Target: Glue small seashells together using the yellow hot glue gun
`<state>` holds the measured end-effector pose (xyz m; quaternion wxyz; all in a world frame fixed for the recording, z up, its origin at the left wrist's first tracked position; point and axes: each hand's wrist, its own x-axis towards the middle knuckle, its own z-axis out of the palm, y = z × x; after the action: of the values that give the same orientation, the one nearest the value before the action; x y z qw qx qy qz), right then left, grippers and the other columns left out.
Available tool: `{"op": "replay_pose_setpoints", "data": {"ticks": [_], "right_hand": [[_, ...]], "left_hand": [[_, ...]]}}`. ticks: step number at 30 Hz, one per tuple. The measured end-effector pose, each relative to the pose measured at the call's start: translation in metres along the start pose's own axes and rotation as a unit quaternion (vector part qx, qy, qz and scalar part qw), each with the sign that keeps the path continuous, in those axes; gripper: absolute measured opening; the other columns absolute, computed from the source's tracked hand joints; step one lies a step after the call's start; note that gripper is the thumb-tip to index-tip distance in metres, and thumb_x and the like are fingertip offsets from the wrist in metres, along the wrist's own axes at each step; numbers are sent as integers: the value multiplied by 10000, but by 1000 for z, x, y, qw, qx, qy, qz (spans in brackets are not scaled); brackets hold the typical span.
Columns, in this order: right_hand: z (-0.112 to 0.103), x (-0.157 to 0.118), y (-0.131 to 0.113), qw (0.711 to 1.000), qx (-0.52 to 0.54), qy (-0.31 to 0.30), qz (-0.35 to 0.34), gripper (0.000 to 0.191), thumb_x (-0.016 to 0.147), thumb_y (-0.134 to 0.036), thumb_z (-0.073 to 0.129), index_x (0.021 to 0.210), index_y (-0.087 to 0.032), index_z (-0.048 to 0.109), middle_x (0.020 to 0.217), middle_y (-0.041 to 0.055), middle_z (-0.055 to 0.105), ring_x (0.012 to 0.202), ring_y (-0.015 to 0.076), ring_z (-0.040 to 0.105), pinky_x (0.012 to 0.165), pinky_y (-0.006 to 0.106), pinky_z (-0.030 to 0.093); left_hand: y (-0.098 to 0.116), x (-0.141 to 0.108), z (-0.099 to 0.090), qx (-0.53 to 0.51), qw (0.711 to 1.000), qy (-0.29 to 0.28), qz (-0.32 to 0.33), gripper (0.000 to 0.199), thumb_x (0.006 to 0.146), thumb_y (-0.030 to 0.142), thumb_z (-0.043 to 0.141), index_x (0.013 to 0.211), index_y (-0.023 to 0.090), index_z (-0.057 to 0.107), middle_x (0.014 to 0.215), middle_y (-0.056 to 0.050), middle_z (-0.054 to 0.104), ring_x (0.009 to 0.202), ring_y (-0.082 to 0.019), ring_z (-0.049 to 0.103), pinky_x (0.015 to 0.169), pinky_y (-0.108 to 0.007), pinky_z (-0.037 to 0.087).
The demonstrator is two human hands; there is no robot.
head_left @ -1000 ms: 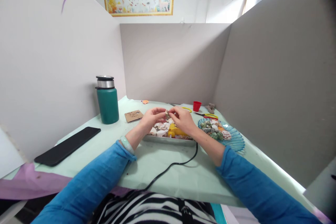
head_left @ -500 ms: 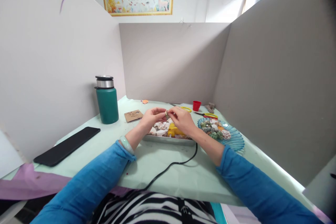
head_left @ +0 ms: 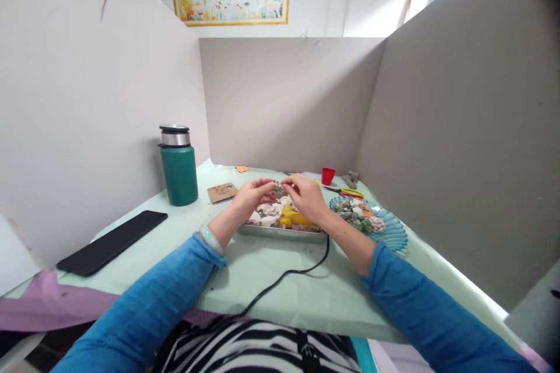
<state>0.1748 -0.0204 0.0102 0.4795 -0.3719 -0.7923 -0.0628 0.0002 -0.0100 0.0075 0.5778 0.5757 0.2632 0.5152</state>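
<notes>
Above the metal tray (head_left: 284,234), my left hand (head_left: 254,197) and my right hand (head_left: 306,197) face each other, fingertips pinched. Between them is a small pale, shell-like piece (head_left: 279,186), its exact kind too small to make out. Both hands' fingertips touch it. Inside the tray lie white shells (head_left: 266,218) and a yellow glue gun (head_left: 295,218), just below my right hand. A black cord (head_left: 286,273) runs from the tray's right end towards the table's front edge. My left wrist wears a pale green bangle (head_left: 212,240).
A blue glass plate (head_left: 396,236) of shells and greenery stands right. Behind it are scissors (head_left: 350,192) and a red cup (head_left: 328,176). On the left stand a green bottle (head_left: 178,175), a black phone-like slab (head_left: 114,243) and a brown card (head_left: 222,192). Grey partitions (head_left: 289,99) enclose the table.
The fingertips have spread slightly apart around the small piece, which now shows more. My right hand has shifted a little to the right and up, uncovering more of the glue gun.
</notes>
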Motion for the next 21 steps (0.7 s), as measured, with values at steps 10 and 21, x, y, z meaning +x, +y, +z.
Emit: {"op": "replay_pose_setpoints", "data": {"ticks": [10,21], "right_hand": [[3,-1,0,999,9,-15,35,124,836,-233,509,824,-195,626,767,18,648,665,136,544,609,248,358],[5,-2,-1,999,0,-18,30,120,824,-214,500,785,-190,611,703,7,625,626,130,523,600,244,357]], "left_hand": [[-3,1,0,20,1000,1,9,324,673,272,749,924,106,631,831,-71,657,665,-123,625,696,-293,510],[-2,-1,3,41,999,11,17,353,633,291,773,896,100,638,791,-61,670,664,-136,637,752,-332,510]]}}
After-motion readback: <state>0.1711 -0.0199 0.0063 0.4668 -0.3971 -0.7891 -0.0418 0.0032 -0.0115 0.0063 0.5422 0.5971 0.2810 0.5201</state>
